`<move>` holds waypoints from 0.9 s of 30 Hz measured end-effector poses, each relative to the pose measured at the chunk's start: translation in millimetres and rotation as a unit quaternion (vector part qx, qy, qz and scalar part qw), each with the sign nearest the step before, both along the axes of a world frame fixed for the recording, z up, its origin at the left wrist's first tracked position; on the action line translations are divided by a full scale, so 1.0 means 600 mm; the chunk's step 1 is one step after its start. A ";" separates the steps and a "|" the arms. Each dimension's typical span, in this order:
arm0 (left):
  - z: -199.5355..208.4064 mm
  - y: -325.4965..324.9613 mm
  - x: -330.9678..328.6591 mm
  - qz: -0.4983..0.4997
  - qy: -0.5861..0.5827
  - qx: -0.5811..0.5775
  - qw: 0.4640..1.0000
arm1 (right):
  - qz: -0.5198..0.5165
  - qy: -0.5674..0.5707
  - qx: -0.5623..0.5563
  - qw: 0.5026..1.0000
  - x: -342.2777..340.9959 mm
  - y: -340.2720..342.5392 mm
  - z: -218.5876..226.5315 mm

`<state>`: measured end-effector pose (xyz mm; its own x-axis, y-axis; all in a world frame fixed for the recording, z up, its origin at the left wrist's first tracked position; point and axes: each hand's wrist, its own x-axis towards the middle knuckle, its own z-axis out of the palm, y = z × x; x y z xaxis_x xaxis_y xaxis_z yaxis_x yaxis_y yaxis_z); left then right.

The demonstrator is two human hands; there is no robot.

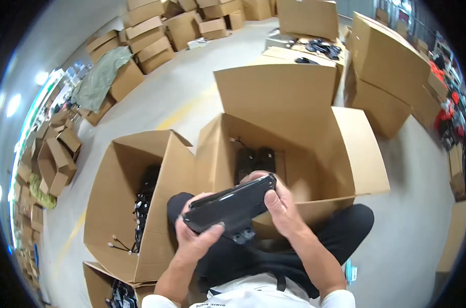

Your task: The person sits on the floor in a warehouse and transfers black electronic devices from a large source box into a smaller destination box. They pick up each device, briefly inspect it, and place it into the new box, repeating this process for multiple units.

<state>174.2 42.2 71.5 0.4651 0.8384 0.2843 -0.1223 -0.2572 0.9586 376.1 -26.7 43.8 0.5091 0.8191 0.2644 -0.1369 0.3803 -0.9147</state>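
Between both hands, above my lap, is a flat black rectangular device [230, 208] with a glossy edge strip and a small dark bracket-like part [243, 236] hanging from its near side. It is tilted, its right end farther away than its left. My left hand [196, 233] grips the left end, thumb on the near face. My right hand [280, 203] closes round the right end, thumb pressed on the corner. Just beyond the hands stands an open cardboard box [274, 92], with dark items [254, 158] inside at its left.
A second open carton [107, 205] at the left holds black items with cables [143, 205]. Below it, another box [97, 285] contains dark parts. Stacked cartons [148, 41] stand far back. Large boxes [387, 56] and a carton topped with black items [323, 49] are at the back right.
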 end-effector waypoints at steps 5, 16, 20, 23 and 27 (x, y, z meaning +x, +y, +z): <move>-0.047 -0.012 0.041 0.038 0.027 0.001 0.999 | -0.001 0.110 -0.057 0.992 -0.006 -0.024 -0.066; -0.089 0.025 0.040 0.003 0.023 -0.156 0.988 | 0.011 -0.009 -0.113 0.993 -0.002 -0.041 -0.060; -0.087 0.040 0.054 -0.007 -0.008 -0.178 0.984 | -0.005 -0.068 -0.134 0.989 0.007 -0.030 -0.031; -0.080 0.078 0.072 -0.034 0.008 -0.204 0.978 | 0.040 -0.079 -0.170 0.982 0.054 0.002 -0.022; -0.048 0.148 0.115 -0.102 0.021 -0.195 0.975 | 0.118 -0.117 -0.190 0.968 0.125 0.031 0.011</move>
